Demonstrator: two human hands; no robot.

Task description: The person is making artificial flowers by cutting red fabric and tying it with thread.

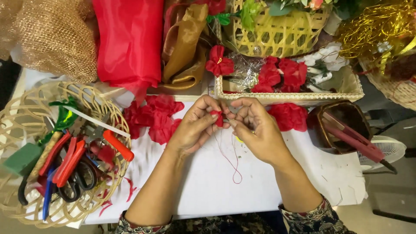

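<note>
White tabletop (208,190) is carrying the work, crowded at its far edge with red fabric (130,39), gold ribbon (184,43) and a woven tray (355,89) of finished red flowers (284,71).

Head view, the only one: I am watching both hands meeting over the middle of the table. Left hand (195,128) is pinching a small red petal piece (218,118) between thumb and forefinger, the other fingers curling beneath. Right hand (255,130) is pressing its fingertips together just beside that piece, apparently gripping the red thread (234,164), which is hanging below in a loop onto the table. Whether a needle is present I cannot tell.

Loose red petals (158,117) are lying just left of the hands; more are lying to the right, against the tray. At the left, a wicker basket (106,97) is holding scissors (80,180) and red-handled pliers (65,162).

My judgement: binding or stitching of the gathered piece is under way. Next move is calling for steady thread tension while the left pinch is keeping the folds closed.
</note>
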